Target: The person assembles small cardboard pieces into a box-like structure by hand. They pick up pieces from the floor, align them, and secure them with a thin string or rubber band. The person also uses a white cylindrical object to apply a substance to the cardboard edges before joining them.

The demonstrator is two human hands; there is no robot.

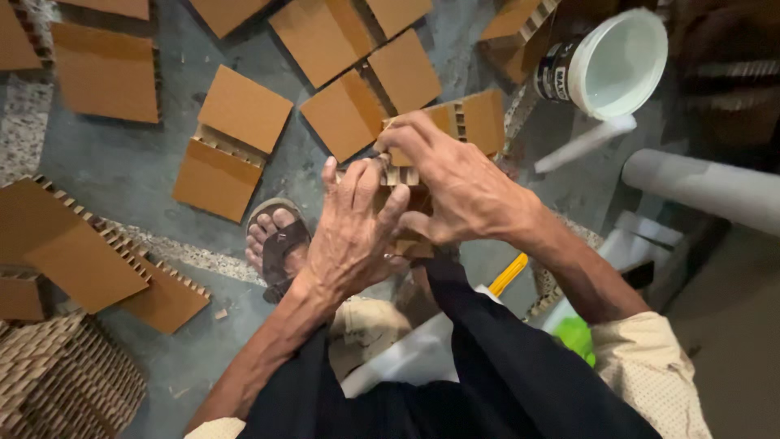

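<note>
- The left hand (351, 236) and the right hand (455, 183) are both clamped on one small cardboard piece (400, 175), held in the air above the person's knees.
- The left fingers wrap its near side; the right fingers press down over the top, where the ribbed honeycomb edge shows.
- Below, on the grey floor (130, 162), flat cardboard squares (244, 110) lie scattered, well apart from the hands.
- A sandalled foot (276, 244) rests on the floor just beside the left wrist.
- A white bucket (613, 61) stands tilted at the upper right, with a white pipe (707, 187) near it.
- Risk, as I judge it: the honeycomb core looks soft, so a hard squeeze could crush or tear the ribs.
- The piece is small and mostly hidden by fingers; a slack grip could drop it among the look-alike squares below.
</note>
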